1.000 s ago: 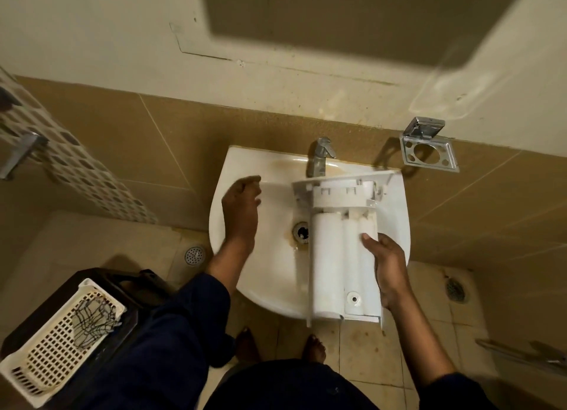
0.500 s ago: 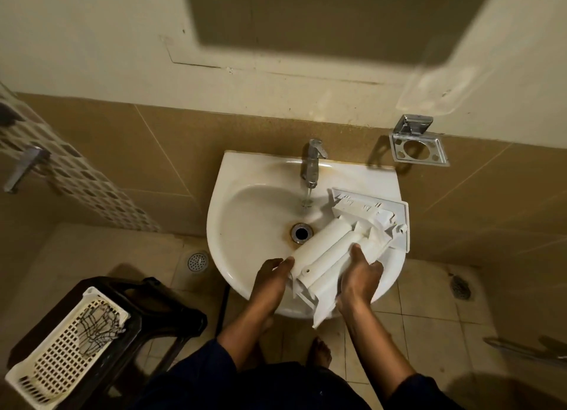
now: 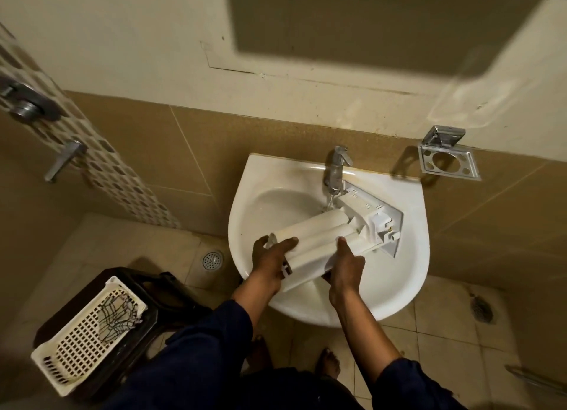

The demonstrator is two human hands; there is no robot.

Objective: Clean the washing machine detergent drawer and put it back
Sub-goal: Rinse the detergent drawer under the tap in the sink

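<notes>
While the left hand (image 3: 271, 257) is curling its fingers round the near end of the detergent drawer (image 3: 319, 241), the right hand (image 3: 345, 265) is gripping its near long edge, one finger lying on top. Drawer is lying slantwise over the sink (image 3: 408, 256), underside up, front panel toward the far right rim. Tap (image 3: 336, 168) at the far rim is running water onto it. White basket (image 3: 89, 333) is sitting on a dark stool (image 3: 171, 293) left of the sink.

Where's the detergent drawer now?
Head view, centre: the detergent drawer slants over the sink, far end under the tap, left hand and right hand holding it.
</notes>
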